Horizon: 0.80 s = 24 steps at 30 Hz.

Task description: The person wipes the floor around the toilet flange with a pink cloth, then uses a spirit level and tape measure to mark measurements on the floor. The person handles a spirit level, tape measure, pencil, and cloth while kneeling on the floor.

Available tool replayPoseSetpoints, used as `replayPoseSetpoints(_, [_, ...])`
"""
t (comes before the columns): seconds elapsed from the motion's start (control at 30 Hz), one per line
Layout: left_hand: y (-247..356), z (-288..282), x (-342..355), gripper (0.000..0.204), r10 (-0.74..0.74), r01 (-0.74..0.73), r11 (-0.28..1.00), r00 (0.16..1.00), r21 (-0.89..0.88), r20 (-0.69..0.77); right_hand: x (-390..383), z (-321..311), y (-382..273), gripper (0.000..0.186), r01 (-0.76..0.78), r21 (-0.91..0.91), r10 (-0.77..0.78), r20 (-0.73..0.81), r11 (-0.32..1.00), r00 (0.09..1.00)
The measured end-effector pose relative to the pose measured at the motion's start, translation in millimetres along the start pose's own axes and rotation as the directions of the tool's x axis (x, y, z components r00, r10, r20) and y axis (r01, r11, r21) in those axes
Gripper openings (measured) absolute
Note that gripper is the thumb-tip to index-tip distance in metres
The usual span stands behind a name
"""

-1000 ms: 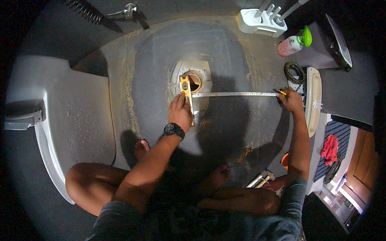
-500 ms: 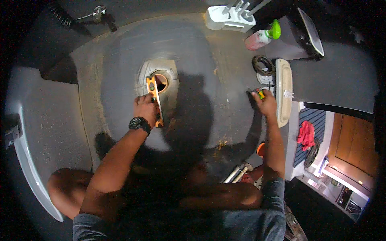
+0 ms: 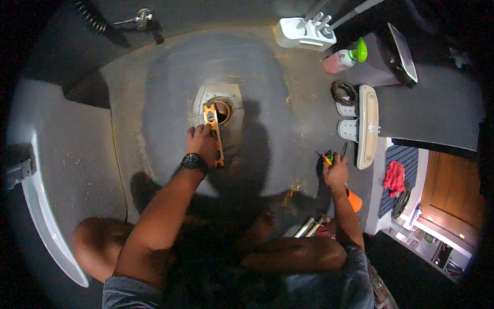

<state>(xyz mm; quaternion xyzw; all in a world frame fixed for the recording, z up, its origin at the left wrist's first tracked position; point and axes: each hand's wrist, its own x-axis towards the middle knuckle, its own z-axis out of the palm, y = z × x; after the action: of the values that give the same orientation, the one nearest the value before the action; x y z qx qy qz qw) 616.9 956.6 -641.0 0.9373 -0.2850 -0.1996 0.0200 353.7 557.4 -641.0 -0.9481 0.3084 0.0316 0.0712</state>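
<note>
My left hand (image 3: 203,143), a dark watch on its wrist, is closed around an orange spirit level (image 3: 210,116). The level lies over the patch of floor at the left rim of an orange drain pipe (image 3: 223,110), partly covering the opening. Off to the right, my right hand (image 3: 336,172) is closed on a small slim tool (image 3: 328,160) with yellow, red and green parts; its exact kind is too small to tell. That hand is low over the grey floor, left of a long cream ceramic tank lid (image 3: 367,129).
Beside the lid are white slotted plastic pieces (image 3: 348,130) and a coiled dark hose (image 3: 343,93). Farther back stand a pink spray bottle (image 3: 339,62), a bin (image 3: 375,56) and a white brush holder (image 3: 303,37). An orange cone-like object (image 3: 354,201) and tool handles (image 3: 309,226) lie near my right forearm.
My right hand has moved nearer to me with the small tool, away from the white plastic pieces. My left hand still holds the level by the pipe. The view has shifted slightly.
</note>
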Motion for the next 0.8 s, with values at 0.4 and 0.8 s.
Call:
replayPoseSetpoints(0.4, [-7, 6, -3, 0.036, 0.067, -0.067, 0.997, 0.998, 0.048, 0.020, -3, -39, -74, 0.045, 0.153, -0.025, -0.148, 0.133, 0.988, 0.980])
replayPoseSetpoints(0.8, [8, -12, -9, 0.037, -0.100, 0.109, 0.988, 0.991, -0.108, 0.087, 33, 44, -291, 0.029, 0.610, 0.516, -0.660, -0.108, 0.601, 0.743])
